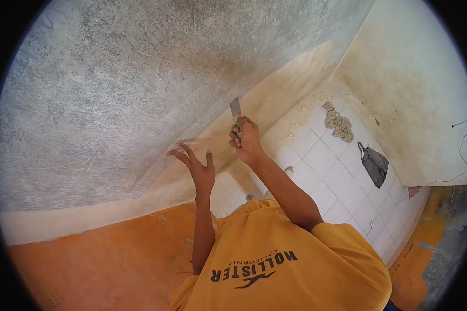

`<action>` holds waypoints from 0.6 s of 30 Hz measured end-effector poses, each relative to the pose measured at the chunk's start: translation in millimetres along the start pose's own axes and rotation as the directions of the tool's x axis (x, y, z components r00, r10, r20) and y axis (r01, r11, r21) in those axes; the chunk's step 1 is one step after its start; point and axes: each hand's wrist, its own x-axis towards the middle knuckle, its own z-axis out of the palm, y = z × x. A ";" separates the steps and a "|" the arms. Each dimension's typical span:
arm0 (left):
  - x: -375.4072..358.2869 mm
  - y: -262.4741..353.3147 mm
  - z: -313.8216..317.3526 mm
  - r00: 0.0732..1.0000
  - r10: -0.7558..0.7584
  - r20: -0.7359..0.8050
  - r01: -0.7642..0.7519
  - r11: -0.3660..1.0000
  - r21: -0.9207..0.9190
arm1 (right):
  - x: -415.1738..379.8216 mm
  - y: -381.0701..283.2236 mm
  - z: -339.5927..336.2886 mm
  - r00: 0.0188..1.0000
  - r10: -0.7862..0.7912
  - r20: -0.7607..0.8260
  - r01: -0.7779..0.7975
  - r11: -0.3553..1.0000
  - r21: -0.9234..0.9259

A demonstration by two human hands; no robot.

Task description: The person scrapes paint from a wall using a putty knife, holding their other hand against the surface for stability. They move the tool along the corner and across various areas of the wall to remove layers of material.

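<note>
My right hand (248, 136) is wrapped round the handle of a putty knife (235, 107), its flat grey blade pointing up toward the wall. A bit of green shows on the handle between the fingers. Lower and to the left, my left hand (202, 173) has its fingers spread and its thumb raised, with the fingertips right at the wall surface. The wall (114, 98) in front of me is mottled grey with scratch marks. Along its lower part runs a smoother cream band (290, 72), and the blade overlaps the border between the two in this view.
White floor tiles (321, 171) lie to the right. On them are a crumpled tan cloth (340, 124) and a dark grey bag (373, 165). A cream side wall (410, 98) meets the grey wall at a corner. Orange surface (109, 254) spreads at lower left.
</note>
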 end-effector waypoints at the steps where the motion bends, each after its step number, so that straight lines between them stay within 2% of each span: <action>1: 0.7 0.2 -0.8 1.000 -0.007 0.004 0.007 1.000 -0.002 | -3.8 -0.4 3.3 1.000 0.013 0.006 -0.013 1.000 -0.014; 18: -2.6 -1.7 -1.7 1.000 0.003 0.000 -0.003 1.000 0.004 | 10.5 6.3 -7.7 0.999 -0.020 -0.027 0.020 1.000 -0.005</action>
